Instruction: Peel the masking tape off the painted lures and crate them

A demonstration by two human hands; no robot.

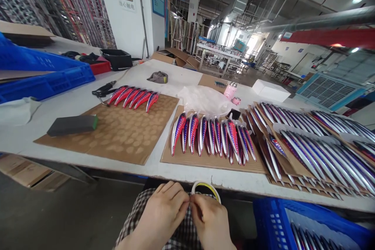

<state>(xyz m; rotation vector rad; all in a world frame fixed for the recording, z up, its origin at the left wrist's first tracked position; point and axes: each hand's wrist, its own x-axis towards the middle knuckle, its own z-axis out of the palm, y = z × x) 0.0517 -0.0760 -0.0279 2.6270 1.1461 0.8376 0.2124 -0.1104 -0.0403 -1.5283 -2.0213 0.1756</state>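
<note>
Over a checked cloth on my lap, my left hand (168, 207) and my right hand (211, 216) meet, fingertips pinched together. Whatever lies between them is too small or hidden to make out. Just behind the right hand is a roll of tape (216, 193), partly covered by it. On the table ahead, a row of fishing lures (202, 134) with red, blue and silver bodies lies on a cardboard sheet (181, 159). Several more pink-red lures (134, 97) rest at the back of another cardboard sheet (108, 140), left of my hands.
A dark grey block (72, 125) and pliers (104, 89) lie on the left. Stacked cardboard layers with lures (316, 148) fill the right side. A blue crate (272, 218) stands low at right. Plastic film (202, 99) and a pink bottle (231, 90) are farther back.
</note>
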